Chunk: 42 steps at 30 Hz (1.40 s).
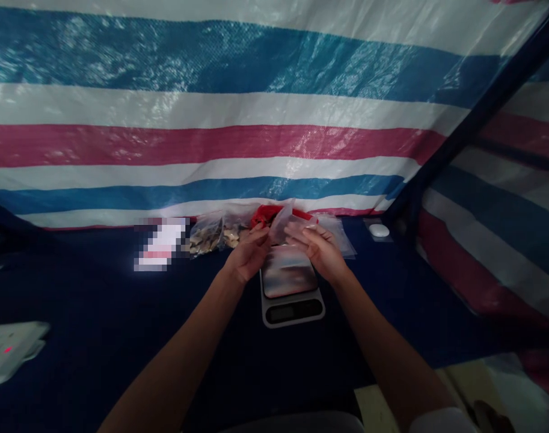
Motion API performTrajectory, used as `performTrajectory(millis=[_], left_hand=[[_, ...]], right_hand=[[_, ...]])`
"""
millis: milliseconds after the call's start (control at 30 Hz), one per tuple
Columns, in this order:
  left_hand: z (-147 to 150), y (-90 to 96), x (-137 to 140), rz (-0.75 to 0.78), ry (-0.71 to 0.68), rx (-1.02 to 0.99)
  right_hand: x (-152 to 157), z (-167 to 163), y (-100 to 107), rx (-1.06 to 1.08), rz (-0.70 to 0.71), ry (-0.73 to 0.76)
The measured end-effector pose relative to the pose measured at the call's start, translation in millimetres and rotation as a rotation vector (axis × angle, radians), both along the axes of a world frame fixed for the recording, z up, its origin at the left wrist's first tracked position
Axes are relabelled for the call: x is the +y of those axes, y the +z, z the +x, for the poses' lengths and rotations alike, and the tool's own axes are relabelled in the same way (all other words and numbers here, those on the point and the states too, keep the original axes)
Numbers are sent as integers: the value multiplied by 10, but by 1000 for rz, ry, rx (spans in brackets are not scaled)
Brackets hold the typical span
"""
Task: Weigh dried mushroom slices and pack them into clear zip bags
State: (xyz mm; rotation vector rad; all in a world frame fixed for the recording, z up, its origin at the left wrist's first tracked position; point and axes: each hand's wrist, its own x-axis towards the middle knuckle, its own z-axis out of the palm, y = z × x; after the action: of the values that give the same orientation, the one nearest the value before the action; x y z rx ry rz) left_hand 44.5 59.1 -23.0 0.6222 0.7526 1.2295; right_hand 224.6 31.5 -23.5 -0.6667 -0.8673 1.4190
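Note:
Between my two hands is a clear plastic bag [282,224], held up above the far edge of a kitchen scale [289,273]. My left hand [251,251] grips the bag's left side with bent fingers. On the other side, my right hand [322,248] has its thumb and fingers on the bag, some of them seen through the film. The scale has a shiny metal plate and a dark display panel facing me. Behind the bag lies a red bag [261,214] with dark contents I cannot make out.
Left of the scale sit clear bags of brownish dried pieces [205,239]. Flat clear bags [344,236] lie at the right, near a small white rounded object [379,230]. A white device with a red light [12,352] is far left. A striped tarp [211,144] walls the back.

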Motion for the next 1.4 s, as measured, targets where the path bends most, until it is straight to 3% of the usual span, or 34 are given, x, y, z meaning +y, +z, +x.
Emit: performTrajectory(millis=[200, 300, 467, 633, 833, 1100, 1167, 1300, 1400], left_hand=[[-70, -49, 141, 100, 22, 78], [-95, -32, 169, 103, 99, 41], [-186, 50, 209, 214, 171, 171], [-372, 135, 315, 305, 174, 388], [-559, 169, 348, 444, 0, 714], [-516, 161, 316, 661, -164, 861], [-496, 133, 310, 670, -108, 979], [-454, 90, 277, 702, 137, 1234], [-390, 114, 221, 768, 190, 1281]], right_hand=[[-11, 101, -133, -103, -24, 28], [17, 189, -142, -153, -32, 79], [204, 319, 30, -268, -53, 130], [435, 194, 253, -504, -58, 82], [524, 12, 300, -677, -2, 91], [526, 49, 294, -885, 51, 264], [557, 48, 264, -910, 68, 261], [619, 64, 196, -959, 88, 187], [619, 79, 197, -1012, 121, 125]])
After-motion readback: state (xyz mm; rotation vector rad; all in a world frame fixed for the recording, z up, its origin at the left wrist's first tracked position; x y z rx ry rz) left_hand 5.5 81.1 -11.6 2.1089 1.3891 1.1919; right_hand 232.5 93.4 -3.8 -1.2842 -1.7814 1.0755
